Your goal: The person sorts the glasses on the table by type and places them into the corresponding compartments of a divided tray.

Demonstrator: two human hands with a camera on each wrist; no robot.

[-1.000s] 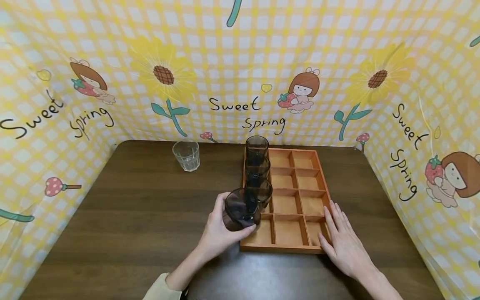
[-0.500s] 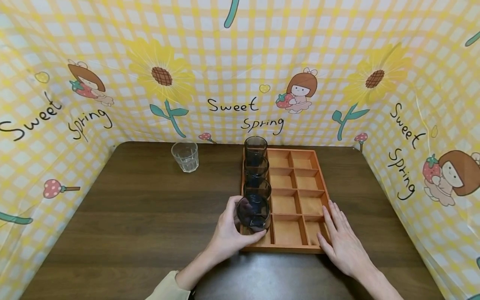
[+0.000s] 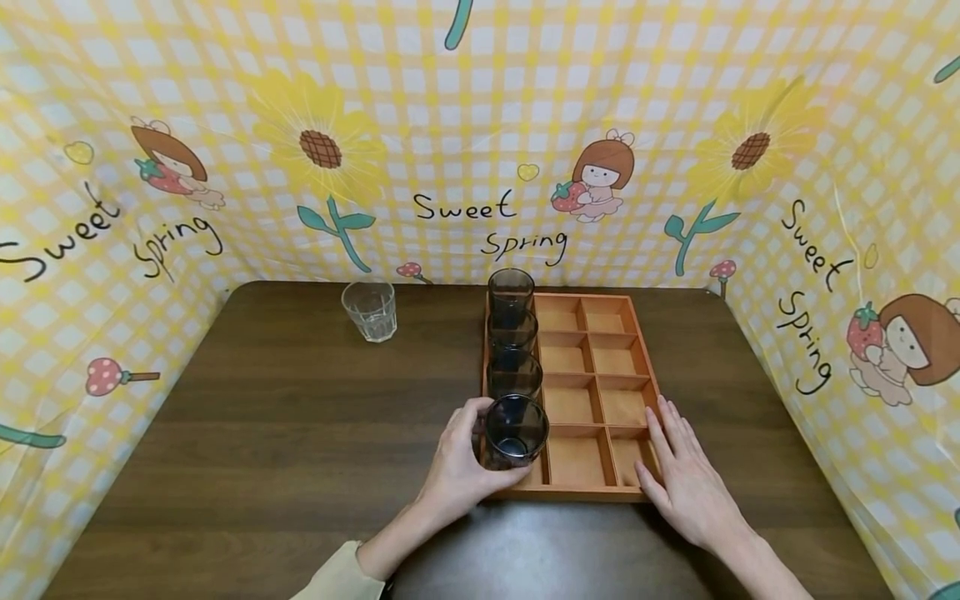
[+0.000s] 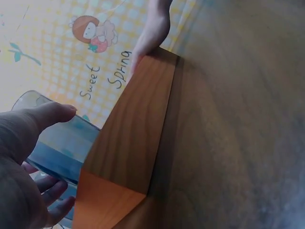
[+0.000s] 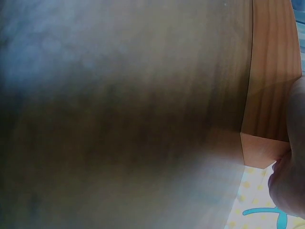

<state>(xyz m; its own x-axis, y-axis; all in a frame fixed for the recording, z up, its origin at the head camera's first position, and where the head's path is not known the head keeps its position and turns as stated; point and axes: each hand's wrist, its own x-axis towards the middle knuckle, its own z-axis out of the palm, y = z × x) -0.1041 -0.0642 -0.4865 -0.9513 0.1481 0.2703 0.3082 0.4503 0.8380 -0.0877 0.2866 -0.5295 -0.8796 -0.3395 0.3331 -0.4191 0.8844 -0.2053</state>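
Note:
My left hand grips a dark tinted glass upright in the front-left compartment of a wooden divided tray. In the left wrist view, the thumb of that hand lies along the near side of the glass, the other fingers round its far side. Behind it, more dark glasses stand in a line down the tray's left column. Fingers fairly straight, my right hand rests on the tray's right edge near the front corner. The right wrist view catches part of this hand against the tray.
A clear faceted glass stands on the dark wooden table, back left of the tray. The tray's middle and right columns hold no glasses. A yellow checked cloth walls the table at the back and both sides.
My left hand has carried the dark glass rightward from over the tray's left edge and lowered it into the front-left compartment. The right hand has stayed on the tray's edge.

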